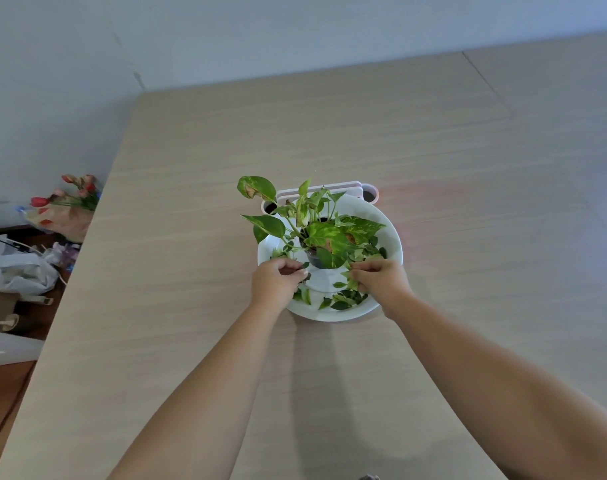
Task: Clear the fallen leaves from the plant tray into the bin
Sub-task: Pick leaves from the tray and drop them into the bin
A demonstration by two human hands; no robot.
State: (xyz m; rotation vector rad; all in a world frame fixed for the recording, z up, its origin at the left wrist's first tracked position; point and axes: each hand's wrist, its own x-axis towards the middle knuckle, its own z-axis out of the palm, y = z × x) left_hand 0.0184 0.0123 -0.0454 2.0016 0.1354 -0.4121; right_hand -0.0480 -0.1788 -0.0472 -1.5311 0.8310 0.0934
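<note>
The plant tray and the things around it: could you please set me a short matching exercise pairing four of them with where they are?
Things:
1. potted plant
2. fallen leaves
3. pink-and-white container
4. bunch of flowers

Places:
A. beyond the table's left edge
B. on the table just behind the white tray
C. standing in the middle of the tray
D. scattered on the tray's floor near both hands

Pairs: 1-C, 2-D, 3-B, 4-A

Bin mostly behind plant
</note>
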